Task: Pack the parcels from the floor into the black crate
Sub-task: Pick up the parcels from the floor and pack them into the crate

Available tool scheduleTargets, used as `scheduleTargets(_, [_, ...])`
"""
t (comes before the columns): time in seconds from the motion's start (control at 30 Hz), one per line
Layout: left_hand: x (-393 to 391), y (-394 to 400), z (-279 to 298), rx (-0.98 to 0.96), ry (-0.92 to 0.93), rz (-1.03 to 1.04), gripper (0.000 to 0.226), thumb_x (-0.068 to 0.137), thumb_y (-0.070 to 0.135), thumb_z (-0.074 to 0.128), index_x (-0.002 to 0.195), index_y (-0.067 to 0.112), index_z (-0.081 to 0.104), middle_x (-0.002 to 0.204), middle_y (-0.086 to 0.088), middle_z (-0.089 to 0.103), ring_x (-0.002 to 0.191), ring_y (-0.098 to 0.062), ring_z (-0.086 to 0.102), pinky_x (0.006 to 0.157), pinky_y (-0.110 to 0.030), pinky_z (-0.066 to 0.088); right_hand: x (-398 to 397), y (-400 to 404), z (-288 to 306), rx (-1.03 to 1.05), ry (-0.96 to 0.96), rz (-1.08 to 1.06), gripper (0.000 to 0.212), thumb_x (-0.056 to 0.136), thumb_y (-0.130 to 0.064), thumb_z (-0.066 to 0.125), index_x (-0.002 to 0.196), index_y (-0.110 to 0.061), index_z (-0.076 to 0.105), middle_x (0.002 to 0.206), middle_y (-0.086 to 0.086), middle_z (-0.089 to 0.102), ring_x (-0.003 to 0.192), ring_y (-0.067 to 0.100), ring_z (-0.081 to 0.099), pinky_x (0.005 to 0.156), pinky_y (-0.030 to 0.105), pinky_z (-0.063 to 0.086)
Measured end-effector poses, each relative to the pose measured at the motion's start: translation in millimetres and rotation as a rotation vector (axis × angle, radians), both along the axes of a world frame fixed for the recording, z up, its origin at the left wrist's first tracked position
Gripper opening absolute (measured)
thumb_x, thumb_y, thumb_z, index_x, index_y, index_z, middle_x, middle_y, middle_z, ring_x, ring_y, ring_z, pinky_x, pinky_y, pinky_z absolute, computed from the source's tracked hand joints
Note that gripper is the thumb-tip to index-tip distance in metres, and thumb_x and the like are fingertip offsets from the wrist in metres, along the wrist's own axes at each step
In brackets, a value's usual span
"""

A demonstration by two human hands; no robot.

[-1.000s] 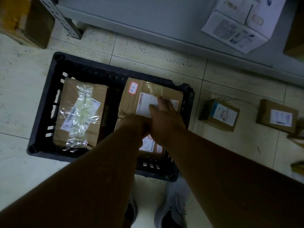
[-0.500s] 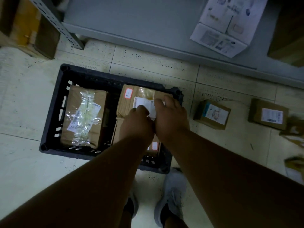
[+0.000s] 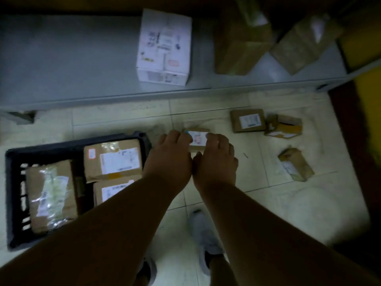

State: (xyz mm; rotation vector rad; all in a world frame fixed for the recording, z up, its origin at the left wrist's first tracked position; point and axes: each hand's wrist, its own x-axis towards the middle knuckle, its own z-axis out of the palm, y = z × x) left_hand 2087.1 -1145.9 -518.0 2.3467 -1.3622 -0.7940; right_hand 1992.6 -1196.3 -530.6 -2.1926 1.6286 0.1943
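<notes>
The black crate [image 3: 61,145] stands on the tiled floor at the left. It holds three brown parcels: a plastic-wrapped one [image 3: 51,195] on the left, one with a white label [image 3: 113,159] at the back right, and another [image 3: 111,191] in front of it. Just right of the crate, a small brown parcel [image 3: 197,139] with a white label sits on the floor. My left hand [image 3: 171,159] grips its left side and my right hand [image 3: 216,159] its right side, fingers curled over the top. Its lower part is hidden by my hands.
Three more brown parcels lie on the floor to the right [image 3: 247,120], [image 3: 283,125], [image 3: 295,164]. A grey low shelf [image 3: 72,58] behind carries a white box [image 3: 165,48] and brown boxes [image 3: 241,38]. My shoe [image 3: 206,234] is below my arms.
Both hands left the labelled parcel in the crate and moved right to the small parcel on the floor, closing on its sides. The view swung to the right.
</notes>
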Motion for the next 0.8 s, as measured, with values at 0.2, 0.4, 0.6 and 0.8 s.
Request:
scheduleTargets(0.2, [-68, -61, -7, 0.017, -0.122, -0.198, 0.041, 0.091, 0.027, 0.052, 0.132, 0.022, 0.049, 0.135, -0.002, 0.044, 0.124, -0.023, 0.041, 0.098, -0.038, 0.043, -74, -44, -10, 0.047, -0.108, -0.204, 0.06, 0.09, -0.029, 0.059, 0.144, -0.022, 0.033, 0.149, 0.002, 0.036, 0.134, 0.021, 0.037, 0.104, 0.04, 0.036])
scheduleTargets(0.4, [-138, -103, -79, 0.101, -0.062, -0.121, 0.039, 0.092, 0.028, 0.057, 0.129, 0.018, 0.053, 0.133, -0.005, 0.05, 0.125, -0.027, 0.046, 0.1, -0.042, 0.046, -144, -96, -73, 0.112, -0.165, -0.188, 0.059, 0.093, -0.033, 0.059, 0.145, -0.024, 0.033, 0.15, 0.0, 0.035, 0.136, 0.019, 0.036, 0.107, 0.037, 0.035])
scheduleTargets(0.6, [-199, -141, -102, 0.129, -0.074, -0.155, 0.035, 0.089, 0.023, 0.062, 0.123, 0.017, 0.057, 0.127, -0.005, 0.055, 0.121, -0.028, 0.052, 0.091, -0.039, 0.049, -210, -142, -97, 0.15, -0.172, -0.185, 0.056, 0.093, -0.036, 0.058, 0.142, -0.025, 0.036, 0.147, 0.0, 0.038, 0.133, 0.021, 0.039, 0.106, 0.04, 0.038])
scheduleTargets(0.8, [-223, -184, -124, 0.129, -0.061, -0.069, 0.035, 0.091, 0.026, 0.061, 0.124, 0.019, 0.054, 0.127, -0.004, 0.055, 0.119, -0.024, 0.052, 0.091, -0.036, 0.048, -246, -182, -117, 0.168, -0.154, -0.104, 0.057, 0.091, -0.04, 0.061, 0.141, -0.025, 0.039, 0.145, 0.001, 0.041, 0.129, 0.02, 0.043, 0.104, 0.038, 0.041])
